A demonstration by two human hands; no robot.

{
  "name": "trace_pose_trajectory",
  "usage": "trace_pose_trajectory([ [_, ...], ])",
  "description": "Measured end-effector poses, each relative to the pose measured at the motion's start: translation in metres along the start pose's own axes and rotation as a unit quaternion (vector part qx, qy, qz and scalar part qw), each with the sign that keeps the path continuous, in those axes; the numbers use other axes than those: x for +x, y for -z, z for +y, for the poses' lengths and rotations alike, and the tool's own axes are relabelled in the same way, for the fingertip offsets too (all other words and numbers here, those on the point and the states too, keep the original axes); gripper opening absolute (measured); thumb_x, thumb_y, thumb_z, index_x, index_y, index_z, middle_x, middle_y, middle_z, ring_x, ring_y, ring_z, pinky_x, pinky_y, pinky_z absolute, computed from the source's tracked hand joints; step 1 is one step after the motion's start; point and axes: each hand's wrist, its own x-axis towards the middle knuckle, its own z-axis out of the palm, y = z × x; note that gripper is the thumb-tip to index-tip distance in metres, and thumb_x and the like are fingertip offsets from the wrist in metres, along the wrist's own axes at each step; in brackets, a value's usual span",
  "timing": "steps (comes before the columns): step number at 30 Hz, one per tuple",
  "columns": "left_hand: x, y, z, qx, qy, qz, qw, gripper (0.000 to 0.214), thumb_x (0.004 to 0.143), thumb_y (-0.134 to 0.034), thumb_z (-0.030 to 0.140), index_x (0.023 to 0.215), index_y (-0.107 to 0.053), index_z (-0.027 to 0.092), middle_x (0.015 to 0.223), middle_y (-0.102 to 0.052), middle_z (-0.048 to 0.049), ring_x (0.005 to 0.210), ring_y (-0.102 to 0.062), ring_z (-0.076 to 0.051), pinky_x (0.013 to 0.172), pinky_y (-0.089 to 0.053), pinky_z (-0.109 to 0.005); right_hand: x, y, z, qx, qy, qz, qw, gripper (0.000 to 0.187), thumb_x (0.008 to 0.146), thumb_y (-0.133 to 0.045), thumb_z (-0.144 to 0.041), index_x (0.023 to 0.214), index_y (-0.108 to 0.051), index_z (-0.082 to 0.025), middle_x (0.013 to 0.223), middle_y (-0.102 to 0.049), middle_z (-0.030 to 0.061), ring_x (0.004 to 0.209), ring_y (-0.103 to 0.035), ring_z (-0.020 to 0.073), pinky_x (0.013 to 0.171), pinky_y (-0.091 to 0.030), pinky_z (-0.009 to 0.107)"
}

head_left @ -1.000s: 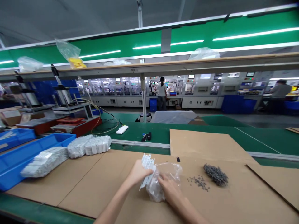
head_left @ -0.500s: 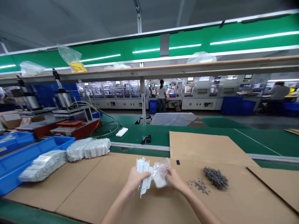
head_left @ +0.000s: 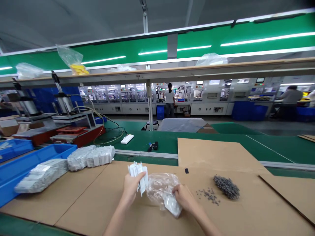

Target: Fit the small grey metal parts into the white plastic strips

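My left hand (head_left: 131,187) is closed round a stack of thin white plastic parts (head_left: 138,175), held upright above the cardboard. Just right of it, my right hand (head_left: 183,196) pinches a clear plastic bag (head_left: 161,185). White pieces show through the bag's lower right end, beneath my fingers; their exact kind is hidden by the film. The bag's left edge reaches close to the white stack; whether they touch I cannot tell. Right of my right hand lies a heap of small dark grey pieces (head_left: 226,186), with several loose ones (head_left: 209,195) beside it.
Bundles of wrapped white parts (head_left: 41,175) lie at left beside a blue bin (head_left: 29,164). Press machines (head_left: 71,121) stand behind them. Cardboard sheets (head_left: 98,193) cover the green bench. A white device (head_left: 127,139) and a black item (head_left: 153,146) lie farther back. A person (head_left: 169,100) stands in the distance.
My left hand has shifted left with the white stack. The bag has spread wider between my hands, and its filled end has swung down to the right.
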Motion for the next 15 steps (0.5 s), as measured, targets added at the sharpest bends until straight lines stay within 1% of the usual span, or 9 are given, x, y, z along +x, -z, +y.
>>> trace_pose_trajectory([
  [2,-0.009,0.008,-0.006,0.034,0.020,-0.010,0.999,0.028,0.053,-0.067,0.022,0.076,-0.059,0.011,0.069,-0.067,-0.0071,0.062,-0.062,-0.020,0.052,-0.048,-0.026,-0.001,0.000,-0.003,0.010,0.009,-0.012,1.000,0.029,0.073,-0.037,-0.017,0.067,-0.065,-0.020,0.070,-0.067,0.0049,0.067,-0.060,0.0158,0.057,-0.038,0.021],
  [4,-0.021,0.011,-0.018,0.080,0.037,-0.056,0.995,0.026,0.053,-0.067,0.021,0.075,-0.060,0.011,0.070,-0.067,-0.0075,0.066,-0.062,-0.022,0.055,-0.049,-0.026,-0.001,0.001,-0.005,0.024,0.015,-0.023,0.999,0.027,0.074,-0.041,-0.026,0.063,-0.064,-0.017,0.066,-0.066,0.0050,0.063,-0.059,0.0157,0.056,-0.037,0.021],
  [5,-0.027,0.009,-0.025,0.097,0.037,-0.080,0.991,0.025,0.053,-0.067,0.020,0.075,-0.060,0.011,0.070,-0.067,-0.0073,0.067,-0.062,-0.022,0.056,-0.049,-0.026,0.000,0.000,-0.005,0.038,0.018,-0.028,0.999,0.024,0.071,-0.046,-0.031,0.062,-0.063,-0.017,0.067,-0.065,0.0048,0.064,-0.058,0.0161,0.056,-0.037,0.022],
  [7,-0.036,0.001,-0.038,0.114,0.035,-0.126,0.985,0.024,0.051,-0.066,0.017,0.074,-0.060,0.010,0.070,-0.067,-0.0071,0.069,-0.062,-0.023,0.059,-0.048,-0.026,0.001,-0.001,-0.004,0.111,0.009,-0.046,0.993,0.018,0.058,-0.060,-0.035,0.063,-0.063,-0.017,0.075,-0.064,0.0036,0.070,-0.056,0.0169,0.059,-0.037,0.022],
  [8,-0.038,-0.005,-0.044,0.119,0.029,-0.131,0.984,0.023,0.051,-0.066,0.016,0.073,-0.060,0.010,0.070,-0.067,-0.0071,0.069,-0.062,-0.023,0.059,-0.048,-0.025,0.002,-0.003,-0.003,0.161,-0.003,-0.058,0.985,0.019,0.050,-0.066,-0.032,0.063,-0.062,-0.018,0.076,-0.062,0.0023,0.071,-0.055,0.0166,0.059,-0.037,0.022],
  [9,-0.038,-0.011,-0.048,0.124,0.021,-0.127,0.984,0.022,0.051,-0.065,0.015,0.072,-0.060,0.010,0.070,-0.067,-0.0070,0.069,-0.062,-0.022,0.058,-0.048,-0.025,0.002,-0.005,-0.002,0.209,-0.017,-0.070,0.975,0.020,0.045,-0.069,-0.026,0.060,-0.061,-0.017,0.073,-0.061,0.0006,0.068,-0.054,0.0156,0.058,-0.037,0.021],
  [10,-0.037,-0.017,-0.052,0.131,0.014,-0.115,0.985,0.019,0.051,-0.064,0.014,0.070,-0.059,0.010,0.069,-0.067,-0.0067,0.068,-0.061,-0.022,0.058,-0.047,-0.025,0.003,-0.008,-0.001,0.249,-0.033,-0.082,0.964,0.017,0.043,-0.069,-0.021,0.057,-0.060,-0.017,0.066,-0.059,-0.0012,0.063,-0.053,0.0137,0.054,-0.037,0.020],
  [13,-0.031,-0.028,-0.058,0.142,0.006,-0.075,0.987,0.014,0.052,-0.062,0.014,0.065,-0.058,0.011,0.065,-0.066,-0.0060,0.065,-0.061,-0.021,0.056,-0.046,-0.024,0.007,-0.017,0.004,0.324,-0.072,-0.110,0.937,0.005,0.051,-0.061,-0.013,0.051,-0.057,-0.015,0.041,-0.048,-0.0060,0.037,-0.044,0.0074,0.037,-0.031,0.017],
  [15,-0.030,-0.028,-0.061,0.131,0.000,-0.081,0.988,0.015,0.053,-0.062,0.016,0.067,-0.057,0.010,0.065,-0.065,-0.0058,0.064,-0.060,-0.020,0.055,-0.046,-0.024,0.013,-0.020,0.007,0.386,-0.100,-0.106,0.911,0.001,0.057,-0.057,-0.015,0.057,-0.057,-0.015,0.036,-0.042,-0.0077,0.028,-0.034,0.0047,0.029,-0.024,0.015],
])
